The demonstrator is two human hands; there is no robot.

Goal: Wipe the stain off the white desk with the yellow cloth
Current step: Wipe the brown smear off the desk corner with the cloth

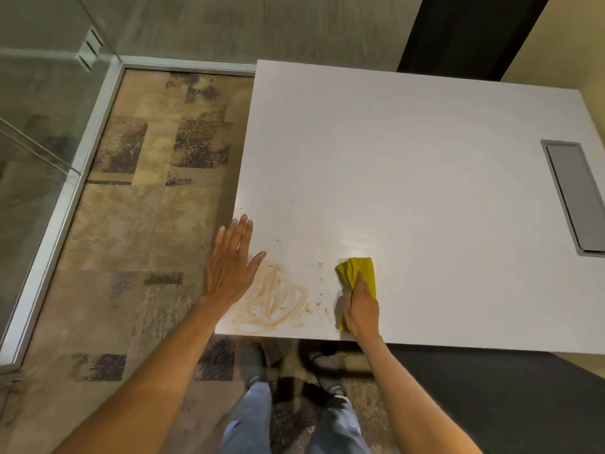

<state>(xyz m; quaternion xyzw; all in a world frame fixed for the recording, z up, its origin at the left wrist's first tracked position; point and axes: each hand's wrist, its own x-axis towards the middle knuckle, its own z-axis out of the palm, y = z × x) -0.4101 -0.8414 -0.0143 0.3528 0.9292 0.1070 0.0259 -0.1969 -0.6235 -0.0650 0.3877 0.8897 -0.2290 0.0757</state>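
Observation:
A white desk (409, 165) fills the right half of the view. A brownish smeared stain (273, 301) with loose swirls lies at its near left corner, and small specks are scattered around it. My left hand (230, 262) rests flat and open on the desk's left edge, just left of the stain, thumb touching its upper rim. My right hand (360, 309) presses a folded yellow cloth (357, 271) onto the desk to the right of the stain, apart from the main smear. Part of the cloth is hidden under that hand.
A grey metal cable flap (574, 194) is set into the desk at the far right. Patterned brown carpet (147, 198) lies left of the desk, bounded by a glass wall with a metal frame (65, 191). My feet (253, 365) stand at the desk's near edge.

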